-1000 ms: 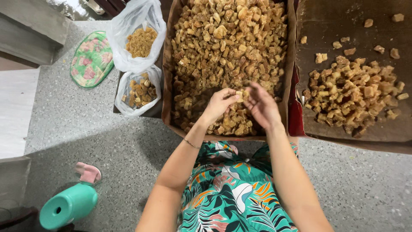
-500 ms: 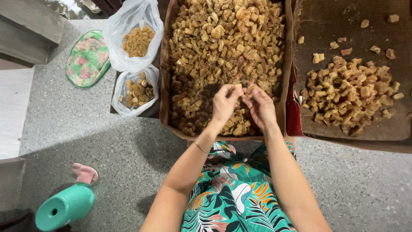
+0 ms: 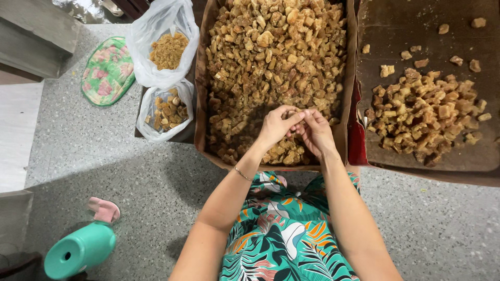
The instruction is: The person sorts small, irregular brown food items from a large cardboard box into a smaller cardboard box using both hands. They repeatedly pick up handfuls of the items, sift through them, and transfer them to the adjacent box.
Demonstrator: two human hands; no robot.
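Over the near end of the big cardboard tray (image 3: 202, 78), heaped with golden-brown chunks (image 3: 276, 57), the left hand (image 3: 275, 127) and right hand (image 3: 315, 132) meet, fingertips touching. Together they pinch one small chunk (image 3: 298, 112) between them, just above the heap; both hands are closed on it. To the right, a second dark tray (image 3: 416, 21) holds a smaller pile of cut pieces (image 3: 427, 112), with a few strays farther off. To the left of the big tray sit two clear plastic bags: the far bag (image 3: 164, 44) with fine crumbs, the near bag (image 3: 166, 109) with chunks. A floral mat (image 3: 107, 70) lies farther left on the speckled floor (image 3: 130, 171), and a teal container (image 3: 78, 251) lies near left.
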